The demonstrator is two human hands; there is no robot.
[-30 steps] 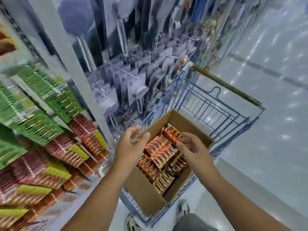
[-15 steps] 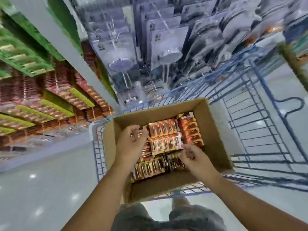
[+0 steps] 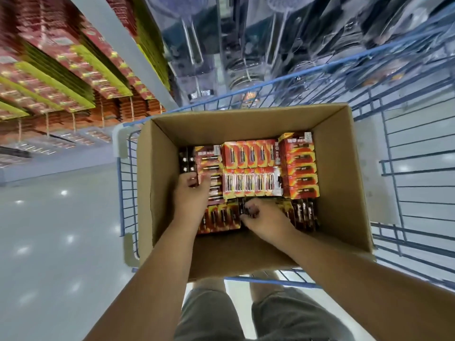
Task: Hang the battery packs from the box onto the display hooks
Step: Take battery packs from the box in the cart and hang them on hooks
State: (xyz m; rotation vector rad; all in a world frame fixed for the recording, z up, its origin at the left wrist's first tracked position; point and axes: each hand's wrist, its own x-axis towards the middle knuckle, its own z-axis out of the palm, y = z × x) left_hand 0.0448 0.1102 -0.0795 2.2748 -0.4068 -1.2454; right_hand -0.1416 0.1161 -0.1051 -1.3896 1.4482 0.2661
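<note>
Red-and-orange battery packs [image 3: 248, 167] fill the floor of the cardboard box [image 3: 344, 193], which sits in a blue wire cart [image 3: 403, 168].

Step in hand, as I judge it: the pick-up; nothing has left the box.

Left hand [image 3: 190, 200]: fingers [image 3: 194, 180] curled down onto the packs at the 9 o'clock side of the stack, seemingly pinching the edge of a dark pack [image 3: 187, 159]; a firm grip cannot be confirmed.

Right hand [image 3: 266, 220]: fingers [image 3: 250, 212] bent and closed round a dark pack edge in the 6 o'clock row.

Both forearms reach in over the near box wall from 6 o'clock, wrists dipped, palms down.

Next move likely calls for lifting a pack clear of its tight neighbours without dragging others, then turning toward the display hooks [image 3: 73, 119] at 10 o'clock, where matching packs hang. The hang-hole must be found and lined up; it cannot be made out here.
</note>
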